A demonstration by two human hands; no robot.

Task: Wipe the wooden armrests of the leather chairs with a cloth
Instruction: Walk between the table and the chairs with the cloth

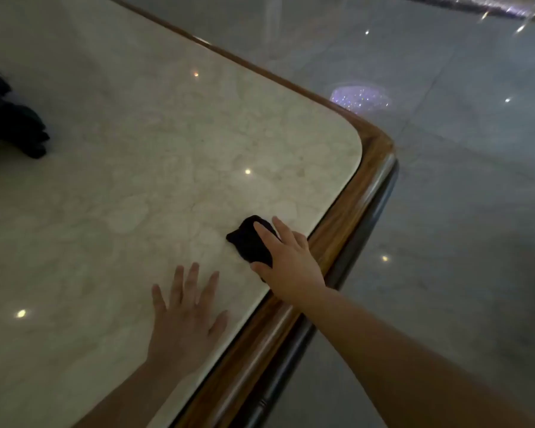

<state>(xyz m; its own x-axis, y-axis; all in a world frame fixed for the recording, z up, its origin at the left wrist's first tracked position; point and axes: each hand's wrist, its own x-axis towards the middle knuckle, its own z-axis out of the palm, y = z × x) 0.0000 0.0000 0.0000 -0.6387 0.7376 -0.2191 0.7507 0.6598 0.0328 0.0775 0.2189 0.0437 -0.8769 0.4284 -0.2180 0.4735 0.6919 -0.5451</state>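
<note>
Cloth (249,242) lies on the table (136,143), pressed under the flat right hand (288,261). Left hand (186,319), open, rests at its seven o'clock.

marble table (136,180) with black cloth (248,244), dark bundle (13,125)

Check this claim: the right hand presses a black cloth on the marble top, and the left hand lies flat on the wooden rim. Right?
Wrong in one point: the head view shows the left hand flat on the marble top, not the rim. The right hand does press the cloth there.
</note>
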